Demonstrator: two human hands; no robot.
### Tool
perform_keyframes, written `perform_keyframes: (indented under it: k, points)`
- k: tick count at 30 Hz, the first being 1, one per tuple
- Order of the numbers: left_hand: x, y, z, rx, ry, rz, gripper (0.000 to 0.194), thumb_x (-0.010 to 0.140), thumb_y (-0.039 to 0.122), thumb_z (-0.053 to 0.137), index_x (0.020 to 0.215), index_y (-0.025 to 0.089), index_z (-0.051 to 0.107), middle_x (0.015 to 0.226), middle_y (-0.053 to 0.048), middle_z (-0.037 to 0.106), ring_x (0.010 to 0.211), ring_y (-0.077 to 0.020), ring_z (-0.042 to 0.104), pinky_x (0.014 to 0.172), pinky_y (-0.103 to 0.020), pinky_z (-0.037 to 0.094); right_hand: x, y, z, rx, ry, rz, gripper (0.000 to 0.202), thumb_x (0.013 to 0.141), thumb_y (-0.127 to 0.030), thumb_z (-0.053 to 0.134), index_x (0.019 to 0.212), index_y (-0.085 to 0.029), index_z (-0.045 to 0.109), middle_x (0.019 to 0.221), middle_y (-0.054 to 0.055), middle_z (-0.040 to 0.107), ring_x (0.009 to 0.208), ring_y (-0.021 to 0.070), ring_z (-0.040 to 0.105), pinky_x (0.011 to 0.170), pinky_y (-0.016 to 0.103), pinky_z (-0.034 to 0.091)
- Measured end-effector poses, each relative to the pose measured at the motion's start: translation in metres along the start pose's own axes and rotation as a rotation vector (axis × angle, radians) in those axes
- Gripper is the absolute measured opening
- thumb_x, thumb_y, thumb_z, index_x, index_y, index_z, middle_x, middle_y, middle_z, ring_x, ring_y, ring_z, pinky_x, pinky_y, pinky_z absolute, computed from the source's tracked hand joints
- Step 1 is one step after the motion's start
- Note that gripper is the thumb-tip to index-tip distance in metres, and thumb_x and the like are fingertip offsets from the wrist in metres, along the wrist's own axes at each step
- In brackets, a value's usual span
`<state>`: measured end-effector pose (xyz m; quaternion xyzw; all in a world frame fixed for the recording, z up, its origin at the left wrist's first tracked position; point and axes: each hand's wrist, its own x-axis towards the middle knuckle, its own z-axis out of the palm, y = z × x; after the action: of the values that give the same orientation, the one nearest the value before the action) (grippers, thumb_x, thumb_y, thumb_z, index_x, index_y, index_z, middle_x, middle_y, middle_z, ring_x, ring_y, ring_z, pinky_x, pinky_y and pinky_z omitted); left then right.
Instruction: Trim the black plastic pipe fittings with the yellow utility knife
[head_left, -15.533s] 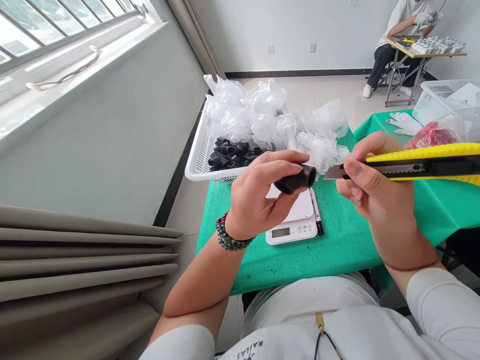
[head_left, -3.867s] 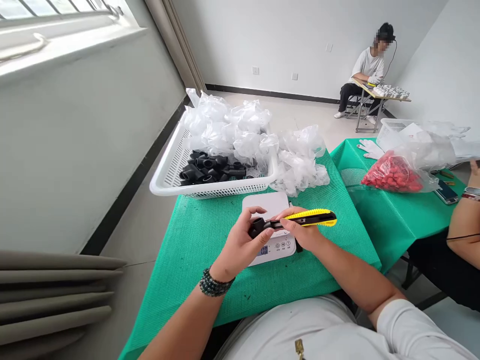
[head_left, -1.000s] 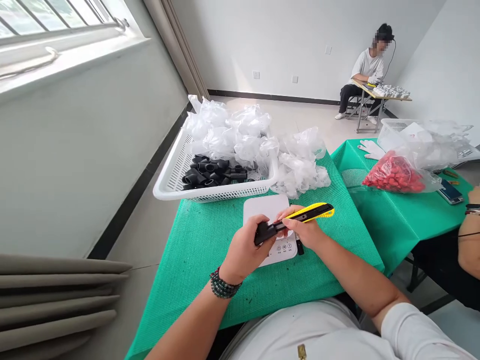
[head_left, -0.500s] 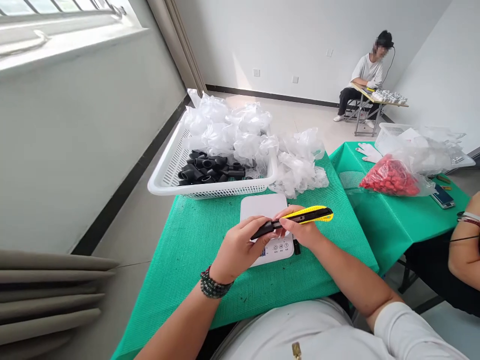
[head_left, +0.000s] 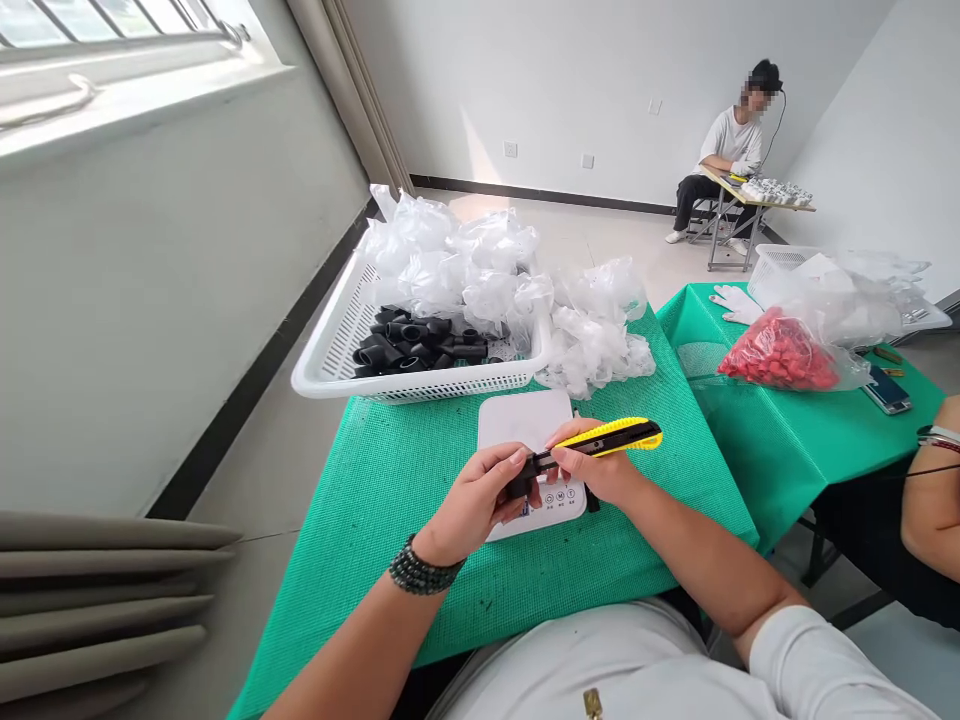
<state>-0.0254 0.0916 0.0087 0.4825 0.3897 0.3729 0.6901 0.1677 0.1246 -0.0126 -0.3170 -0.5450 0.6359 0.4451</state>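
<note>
My left hand is closed around a black tubular fitting, much of it hidden by the fingers. In my right hand is a yellow and black utility knife, its front end pointing left and meeting the fitting's edge. Both hands are above a white digital scale, whose buttons show below them. Beyond the scale stands a white plastic basket with several black fittings of the same sort and bunched clear plastic bags.
More plastic bags lie right of the basket on the green table cover. On the adjoining table are a bag of red parts, a white glove and a phone. A co-worker's arm is at right; another person sits farther back.
My left hand has turned and shifted its fingers on the fitting, which now shows shorter and more upright. The knife has moved slightly left and down.
</note>
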Motion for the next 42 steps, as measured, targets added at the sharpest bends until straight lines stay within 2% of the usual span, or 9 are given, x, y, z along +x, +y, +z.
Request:
perform_keyframes:
  k: [3,6,11,14,17,21,27,37,42]
  points:
    - [-0.002,0.000,-0.001,0.037,0.068,0.017,0.059,0.087,0.078,0.067,0.094,0.021,0.056,0.062,0.004,0.059,0.042,-0.0055,0.036,0.042,-0.019,0.027,0.001,0.002,0.000,0.052,0.027,-0.011,0.040,0.077,-0.058,0.086,0.086,-0.021,0.075,0.091,0.003,0.080,0.060,0.0126,0.072,0.052,0.023,0.054]
    - [-0.004,0.001,0.000,0.105,0.106,0.107,0.060,0.086,0.076,0.071,0.103,0.024,0.049,0.064,0.009,0.051,0.048,-0.0072,0.041,0.046,-0.018,0.032,0.002,0.005,0.000,0.090,0.027,0.011,0.040,0.079,-0.058,0.085,0.089,-0.021,0.075,0.086,0.003,0.080,0.063,0.0149,0.075,0.055,0.024,0.057]
    - [-0.005,-0.001,-0.003,0.324,0.097,0.226,0.053,0.088,0.063,0.075,0.111,0.023,0.048,0.082,0.002,0.067,0.057,-0.0102,0.054,0.052,-0.022,0.046,0.002,0.008,-0.001,0.149,0.036,0.049,0.040,0.079,-0.056,0.086,0.090,-0.021,0.073,0.076,0.002,0.078,0.063,0.0172,0.076,0.058,0.027,0.059]
    - [-0.003,-0.004,-0.008,0.639,0.195,0.429,0.044,0.087,0.050,0.079,0.112,0.022,0.057,0.090,-0.003,0.071,0.071,-0.0169,0.067,0.062,-0.027,0.056,0.002,0.008,-0.001,0.156,0.057,0.050,0.039,0.079,-0.055,0.086,0.091,-0.021,0.073,0.076,0.001,0.078,0.064,0.0174,0.075,0.059,0.028,0.059]
    - [0.000,-0.009,-0.012,0.980,0.309,0.683,0.028,0.095,0.038,0.074,0.116,0.021,0.065,0.101,-0.008,0.075,0.086,-0.0208,0.074,0.074,-0.031,0.060,0.003,0.009,-0.002,0.137,0.102,0.032,0.037,0.077,-0.054,0.088,0.089,-0.021,0.074,0.078,0.001,0.077,0.062,0.0150,0.071,0.060,0.028,0.058]
    - [0.002,-0.015,-0.013,1.206,0.370,0.909,0.027,0.103,0.028,0.066,0.129,0.021,0.063,0.115,-0.012,0.075,0.100,-0.0234,0.076,0.085,-0.033,0.064,0.003,0.012,-0.003,0.132,0.145,0.019,0.033,0.076,-0.050,0.089,0.088,-0.022,0.076,0.080,-0.001,0.076,0.061,0.0129,0.067,0.061,0.028,0.058]
    - [0.002,-0.018,-0.012,1.234,0.371,0.943,0.036,0.101,0.011,0.056,0.136,0.020,0.058,0.114,-0.012,0.076,0.102,-0.0241,0.076,0.085,-0.034,0.064,0.005,0.012,-0.001,0.282,0.187,0.078,0.035,0.070,-0.048,0.094,0.084,-0.023,0.074,0.079,0.000,0.075,0.066,0.0155,0.068,0.060,0.029,0.059]
    - [-0.001,-0.012,-0.014,1.266,0.339,0.994,0.030,0.106,0.016,0.052,0.135,0.020,0.060,0.112,-0.011,0.078,0.098,-0.0230,0.077,0.082,-0.033,0.062,0.005,0.011,-0.004,0.236,0.146,0.050,0.032,0.074,-0.047,0.093,0.085,-0.023,0.075,0.082,-0.001,0.075,0.065,0.0129,0.067,0.064,0.028,0.060]
    - [0.000,-0.011,-0.014,1.191,0.322,1.008,0.030,0.105,0.014,0.053,0.135,0.019,0.058,0.111,-0.012,0.077,0.099,-0.0217,0.077,0.082,-0.030,0.064,0.005,0.012,-0.005,0.211,0.128,0.032,0.032,0.075,-0.049,0.092,0.087,-0.023,0.076,0.081,-0.002,0.075,0.063,0.0123,0.068,0.062,0.026,0.059]
